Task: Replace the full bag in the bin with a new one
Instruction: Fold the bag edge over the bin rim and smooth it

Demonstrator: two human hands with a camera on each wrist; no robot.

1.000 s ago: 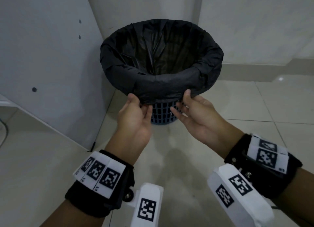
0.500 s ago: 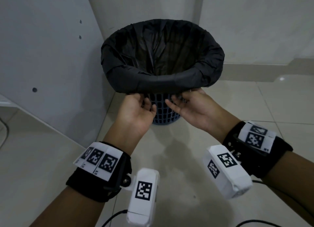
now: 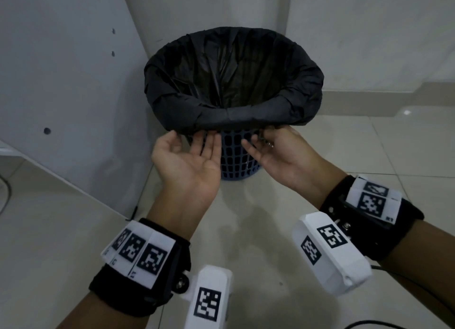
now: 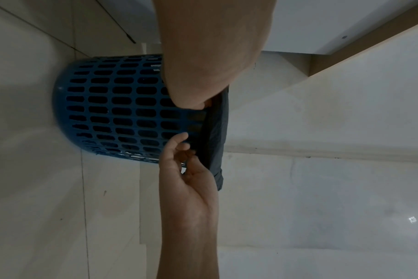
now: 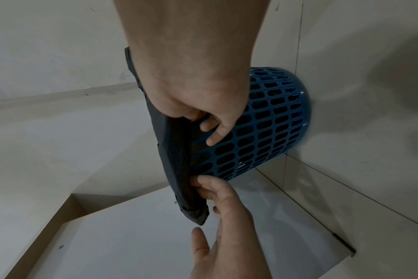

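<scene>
A blue lattice bin point(image 3: 236, 161) stands on the floor in a corner, lined with a black bag point(image 3: 221, 117) whose top is folded down over the rim. My left hand point(image 3: 194, 141) lies palm up under the fold's front hem, fingers nearly straight and touching it, thumb apart. My right hand point(image 3: 263, 141) is beside it, fingers curled and hooked under the hem. In the right wrist view the right hand point(image 5: 203, 120) hooks into the bag point(image 5: 177, 160) while the left hand point(image 5: 217, 196) touches its edge. The left wrist view shows the bin point(image 4: 112, 105) from the side.
A white cabinet panel point(image 3: 61, 94) rises close on the bin's left. Walls and a skirting board point(image 3: 369, 99) lie behind it. Pale floor tiles point(image 3: 258, 230) stretch between me and the bin. A dark cable point(image 3: 6, 193) runs at the far left edge.
Both hands left the front of the fold and dropped beneath its hem. The left hand turned palm up and opened. More of the blue lattice shows below the fold.
</scene>
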